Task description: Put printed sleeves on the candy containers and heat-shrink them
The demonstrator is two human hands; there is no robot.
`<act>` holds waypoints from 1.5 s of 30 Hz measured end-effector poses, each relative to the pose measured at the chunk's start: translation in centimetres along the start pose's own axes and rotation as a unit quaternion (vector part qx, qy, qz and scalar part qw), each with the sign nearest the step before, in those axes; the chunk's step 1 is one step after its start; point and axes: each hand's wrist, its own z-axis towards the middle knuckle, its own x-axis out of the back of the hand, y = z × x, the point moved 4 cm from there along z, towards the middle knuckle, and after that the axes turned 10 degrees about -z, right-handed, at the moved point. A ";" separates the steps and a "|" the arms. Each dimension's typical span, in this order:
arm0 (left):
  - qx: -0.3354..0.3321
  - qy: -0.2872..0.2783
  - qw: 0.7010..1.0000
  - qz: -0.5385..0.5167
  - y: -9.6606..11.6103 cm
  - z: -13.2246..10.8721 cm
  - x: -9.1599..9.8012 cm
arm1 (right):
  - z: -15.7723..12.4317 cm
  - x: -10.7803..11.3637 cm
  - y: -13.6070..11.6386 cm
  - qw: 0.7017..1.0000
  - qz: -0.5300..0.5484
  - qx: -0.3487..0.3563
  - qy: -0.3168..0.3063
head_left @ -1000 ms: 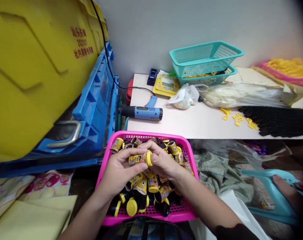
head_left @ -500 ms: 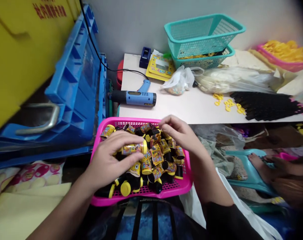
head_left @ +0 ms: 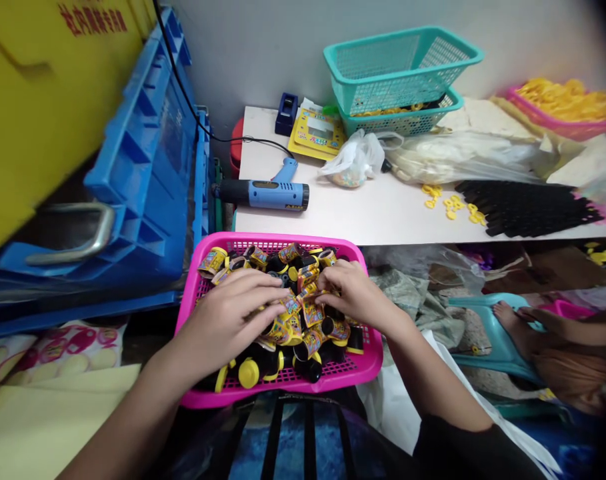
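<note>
A pink plastic basket [head_left: 355, 381] sits in front of me, heaped with small black bottles that have yellow caps [head_left: 249, 373] and loose printed yellow label sleeves [head_left: 310, 343]. My left hand [head_left: 227, 317] lies over the left part of the heap, its fingers stretched out and the thumb apart from them. Nothing shows clearly in its grasp, though its underside is hidden. At the right of the heap, my right hand [head_left: 353, 293] has its fingers bent and pinched at the edge of a printed label sleeve [head_left: 313, 313].
A blue heat gun [head_left: 277, 195] lies on the white table [head_left: 353, 220] beyond the basket. Stacked teal baskets [head_left: 397, 87], a plastic bag [head_left: 355, 160] and black strips [head_left: 527, 208] are also there. Blue crates [head_left: 147, 153] stand left. A person's foot [head_left: 507, 320] shows at right.
The yellow-capped bottle that showed in my left hand is no longer visible there. My right hand has moved down and inward from the basket's far edge, its fingers closing on a label sleeve.
</note>
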 end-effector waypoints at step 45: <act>0.227 0.370 0.795 -0.424 -3.5 2.3 3.7 | 7.8 2.0 -3.3 0.998 -0.036 0.009 0.059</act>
